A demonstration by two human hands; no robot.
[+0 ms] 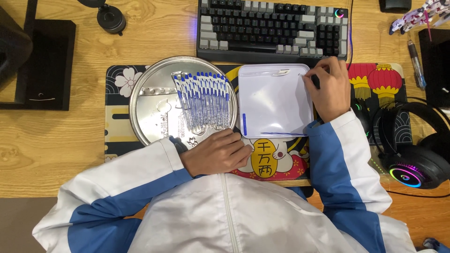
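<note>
My left hand [219, 152] rests curled on the desk mat at the lower left corner of a white square tray [274, 100], fingertips by the tray's rim. A blue pen part [244, 124] lies along the tray's left edge. My right hand [329, 89] sits at the tray's upper right corner, pinching a small thin pen piece [302, 74] over the rim. A round silver tray [154, 105] to the left carries a row of several clear pens with blue caps [206, 100].
A keyboard [274, 29] lies behind the trays. Black headphones [412, 150] with coloured lights sit at the right, a pen [416, 63] and a toy figure [419, 16] at the far right. A black stand [44, 65] occupies the left.
</note>
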